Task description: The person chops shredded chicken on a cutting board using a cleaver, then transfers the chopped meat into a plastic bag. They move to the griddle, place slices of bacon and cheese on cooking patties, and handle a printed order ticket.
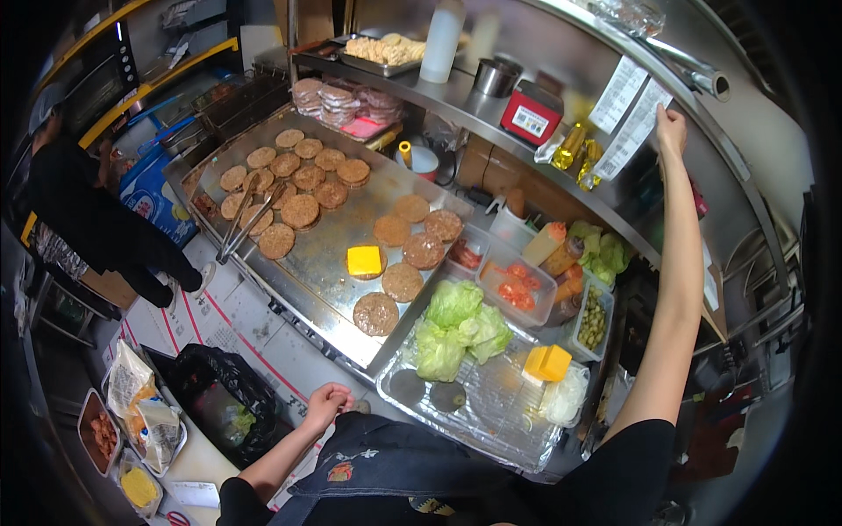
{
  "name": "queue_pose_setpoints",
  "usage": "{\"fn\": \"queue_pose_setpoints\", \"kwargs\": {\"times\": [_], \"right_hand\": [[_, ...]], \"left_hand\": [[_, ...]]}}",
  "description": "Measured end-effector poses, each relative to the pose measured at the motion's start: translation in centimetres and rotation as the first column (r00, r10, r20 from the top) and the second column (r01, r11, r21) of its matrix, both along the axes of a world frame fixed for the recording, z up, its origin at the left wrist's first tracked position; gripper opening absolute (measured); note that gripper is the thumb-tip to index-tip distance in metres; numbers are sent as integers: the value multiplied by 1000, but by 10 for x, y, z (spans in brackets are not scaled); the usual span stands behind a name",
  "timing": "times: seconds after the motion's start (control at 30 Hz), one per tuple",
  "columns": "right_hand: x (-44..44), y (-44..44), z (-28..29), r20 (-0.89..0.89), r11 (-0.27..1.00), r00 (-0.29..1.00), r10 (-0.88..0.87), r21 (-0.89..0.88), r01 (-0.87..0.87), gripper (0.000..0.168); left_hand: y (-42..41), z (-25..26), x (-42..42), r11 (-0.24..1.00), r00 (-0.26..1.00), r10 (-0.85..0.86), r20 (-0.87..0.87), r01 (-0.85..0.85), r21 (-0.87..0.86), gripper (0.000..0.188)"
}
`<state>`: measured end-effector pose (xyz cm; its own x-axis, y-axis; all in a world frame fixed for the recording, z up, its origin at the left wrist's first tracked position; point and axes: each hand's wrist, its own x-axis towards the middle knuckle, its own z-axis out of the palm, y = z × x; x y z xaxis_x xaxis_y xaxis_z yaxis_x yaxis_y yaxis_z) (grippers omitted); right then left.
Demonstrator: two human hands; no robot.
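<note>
My right hand (671,133) is raised at the upper right, its fingertips pinching the edge of a printed paper slip (635,129) that hangs from the metal rail beside a second slip (618,95). Held low in front of my apron, my left hand (327,402) has its fingers loosely curled and holds nothing that shows. Past it lies a flat griddle (309,263) with many browned patties (300,212); one carries a yellow cheese slice (364,260). Metal tongs (245,227) rest at the griddle's left edge. Lettuce (454,322) and stacked cheese slices (548,363) sit on a foil-lined tray (487,434).
Tubs of tomato slices (518,287) and pickles (592,319) stand right of the griddle. A steel shelf (421,85) crosses above, bearing a red device (533,113). A lined bin (227,401) is at lower left. A person in dark clothes (92,204) stands at far left.
</note>
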<state>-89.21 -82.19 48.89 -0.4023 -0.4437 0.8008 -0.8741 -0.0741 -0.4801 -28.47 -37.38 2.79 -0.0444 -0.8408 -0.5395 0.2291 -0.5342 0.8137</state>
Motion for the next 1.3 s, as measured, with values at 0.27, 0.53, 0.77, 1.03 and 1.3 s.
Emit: {"fn": "queue_pose_setpoints", "kwargs": {"times": [0.27,0.53,0.77,1.03,1.3], "right_hand": [[110,207,-125,-562,951,787,255,295,-98,30],[-34,480,-230,-269,755,949,-163,586,295,15],[-130,676,-320,-266,434,836,-480,757,490,14],[-142,643,-350,-414,262,838,-354,817,514,34],[-186,639,-337,-111,241,973,-203,957,160,34]], "left_hand": [[-45,31,-30,937,962,-245,119,267,-225,11],[-53,39,-88,806,810,-586,-3,583,-102,9],[-49,50,-157,624,629,-778,16,775,-100,10],[-14,52,-224,536,537,-843,-22,838,-105,11],[12,47,-241,667,667,-745,8,745,-11,8]]}}
